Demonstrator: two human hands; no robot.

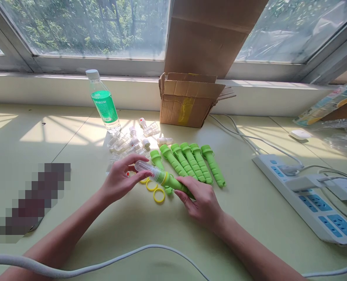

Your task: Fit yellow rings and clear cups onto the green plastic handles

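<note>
Left hand (121,177): grasping clear plastic tube (154,171)
Right hand (204,201): grasping green plastic handle (172,182)
Surface (249,195), far edge: brown cardboard box (187,103)

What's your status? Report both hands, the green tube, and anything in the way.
Left hand on clear cap; right hand gripping green tube. Yellow ring where they meet. Loose yellow rings nearby; nothing seen blocking.

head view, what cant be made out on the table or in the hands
In the head view:
- Lower end of the held green tube: hidden by the right hand.
- Number of clear plastic parts: they overlap, in glare.
- Inside of the cardboard box: hidden by its front wall and flaps.
- Small print on the bottle label: too small.
- Dark object at left: pixelated.
</note>
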